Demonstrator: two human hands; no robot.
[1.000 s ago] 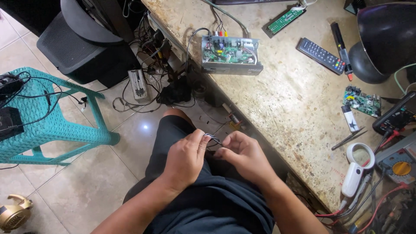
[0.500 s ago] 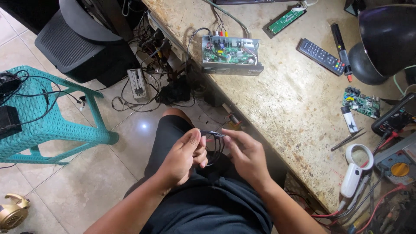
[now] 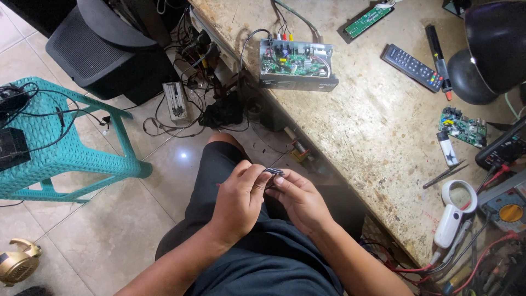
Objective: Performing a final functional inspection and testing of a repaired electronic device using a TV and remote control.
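Stone-topped table runs along my right, carrying an opened receiver box with its green board showing, a black remote and a white magnifier; a teal plastic stool stands on the tiled floor to my left. My hands have drawn closer together over my lap than they were a second ago, and the small dark coiled cable that then showed as a loose loop between them now sits bunched into a tight bundle at my fingertips. I judge the winding is nearly finished. My left hand has its grip closed, thumb and fingers pinching the bundle from the left side. My right hand has its grip closed too, fingertips touching the same bundle from the right, just above my thigh.
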